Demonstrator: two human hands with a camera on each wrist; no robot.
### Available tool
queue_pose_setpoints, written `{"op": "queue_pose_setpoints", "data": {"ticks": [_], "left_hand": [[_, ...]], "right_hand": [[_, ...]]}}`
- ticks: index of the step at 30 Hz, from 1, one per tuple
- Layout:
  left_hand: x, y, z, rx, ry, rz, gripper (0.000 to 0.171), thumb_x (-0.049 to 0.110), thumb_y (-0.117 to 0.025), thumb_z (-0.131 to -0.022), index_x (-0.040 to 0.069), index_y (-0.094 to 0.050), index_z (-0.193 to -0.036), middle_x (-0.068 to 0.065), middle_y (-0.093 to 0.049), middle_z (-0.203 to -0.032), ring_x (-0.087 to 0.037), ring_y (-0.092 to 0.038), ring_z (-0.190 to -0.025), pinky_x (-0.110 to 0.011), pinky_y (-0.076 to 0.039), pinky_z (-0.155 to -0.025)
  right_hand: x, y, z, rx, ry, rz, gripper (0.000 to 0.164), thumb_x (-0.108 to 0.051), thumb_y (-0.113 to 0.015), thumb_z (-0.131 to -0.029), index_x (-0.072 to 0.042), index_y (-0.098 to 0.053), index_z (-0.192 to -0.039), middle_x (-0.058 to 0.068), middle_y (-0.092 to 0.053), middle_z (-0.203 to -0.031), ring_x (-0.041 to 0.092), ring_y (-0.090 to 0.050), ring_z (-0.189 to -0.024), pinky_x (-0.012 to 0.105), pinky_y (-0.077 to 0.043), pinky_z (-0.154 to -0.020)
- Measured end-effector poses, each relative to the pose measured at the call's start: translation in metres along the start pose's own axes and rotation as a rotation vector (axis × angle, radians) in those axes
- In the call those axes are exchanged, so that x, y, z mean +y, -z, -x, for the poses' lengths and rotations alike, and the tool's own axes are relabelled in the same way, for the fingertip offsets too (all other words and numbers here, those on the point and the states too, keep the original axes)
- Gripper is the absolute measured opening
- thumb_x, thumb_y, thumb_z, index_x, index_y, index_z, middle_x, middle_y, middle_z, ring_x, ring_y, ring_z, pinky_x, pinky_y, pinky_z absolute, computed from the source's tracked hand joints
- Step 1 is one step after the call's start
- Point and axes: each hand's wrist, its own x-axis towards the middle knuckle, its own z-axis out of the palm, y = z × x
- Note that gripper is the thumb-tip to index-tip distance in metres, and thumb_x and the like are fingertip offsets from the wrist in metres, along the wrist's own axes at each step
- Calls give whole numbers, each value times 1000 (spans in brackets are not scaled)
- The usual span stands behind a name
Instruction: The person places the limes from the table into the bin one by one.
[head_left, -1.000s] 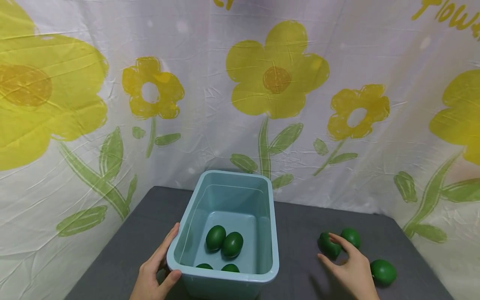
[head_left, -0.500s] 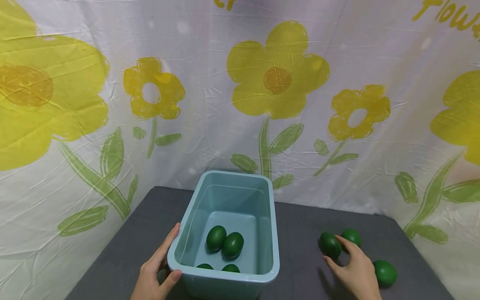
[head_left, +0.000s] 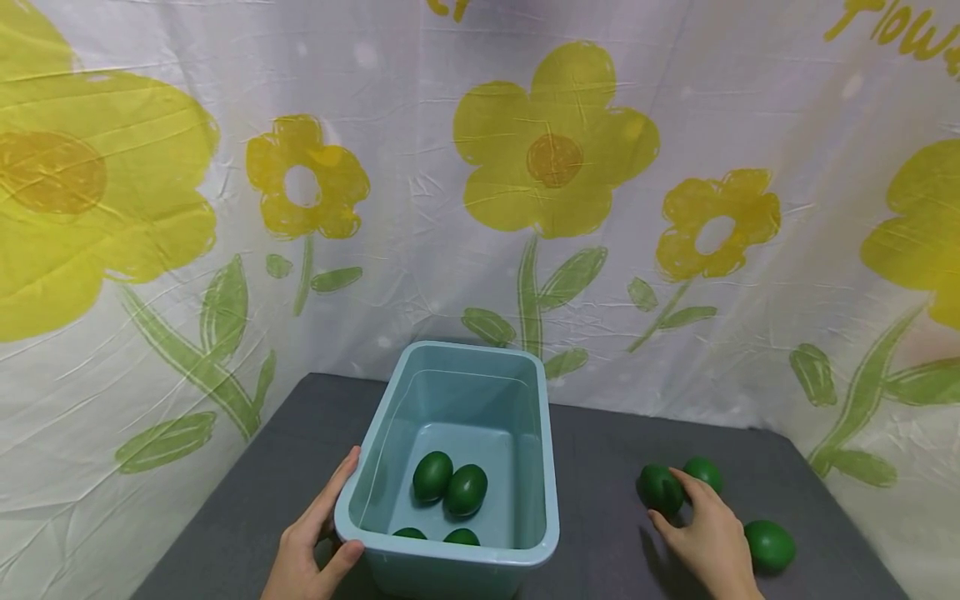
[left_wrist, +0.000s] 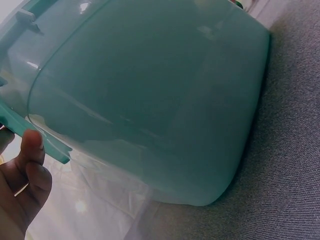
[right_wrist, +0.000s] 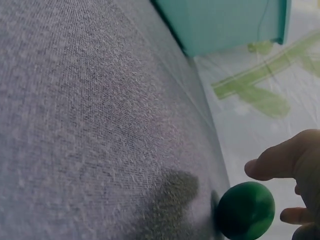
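Observation:
My left hand [head_left: 309, 533] grips the near left corner of a light blue plastic bin [head_left: 552, 500], its thumb at the front and its fingers along the left side. In the left wrist view its curled fingers [left_wrist: 34, 142] sit under the rim. Inside the bin lie several smooth, dark green oval fruits [head_left: 432, 477], like avocados, two of them partly hidden by the front wall. My right hand [head_left: 708, 542] is at another green oval fruit [head_left: 658, 490] on the table. Its thumb and index finger are spread beside that fruit. The right wrist view shows a gap between thumb and fruit [right_wrist: 246, 211].
Two more green oval fruits rest close to the right hand, one behind it [head_left: 702, 473] and one to its right [head_left: 770, 547]. The dark grey table [head_left: 592, 467] ends at a white cloth [head_left: 420, 250] printed with yellow flowers.
Since one second ago my right hand has shifted slightly right, uncovering more of the fruit at its fingertips. Over the last half second hardly anything moves. The left hand and bin stay put.

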Motion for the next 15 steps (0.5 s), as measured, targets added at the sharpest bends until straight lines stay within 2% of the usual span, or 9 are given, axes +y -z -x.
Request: {"op": "queue_pose_setpoints", "data": {"ticks": [5,11,15], "left_hand": [[1,0,0,0,10,-5,82,4,-73,-94,20,-38,-167,3,-39,-170,8,-42,-143,-11,-50,-93],[1,0,0,-1,3,-3,81,5,-73,-95,19,-38,-167,2,-39,-170,8,-42,-144,-10,-49,-93],[0,1,0,-9,12,2,82,4,-72,-95,20,-37,-167,4,-38,-170,9,-42,-144,-12,-51,-91]], "right_hand": [[-3,-3,-5,-15,-24,29,76,-28,-88,-85,2,-57,-147,36,-58,-140,54,-68,-103,64,-57,-77],[-6,-4,-11,-47,-29,38,75,-27,-88,-84,2,-57,-147,36,-57,-141,39,-70,-75,52,-56,-59],[-8,-6,-14,-60,-26,64,75,-27,-88,-84,1,-57,-147,35,-57,-142,37,-68,-70,52,-55,-56]]}}
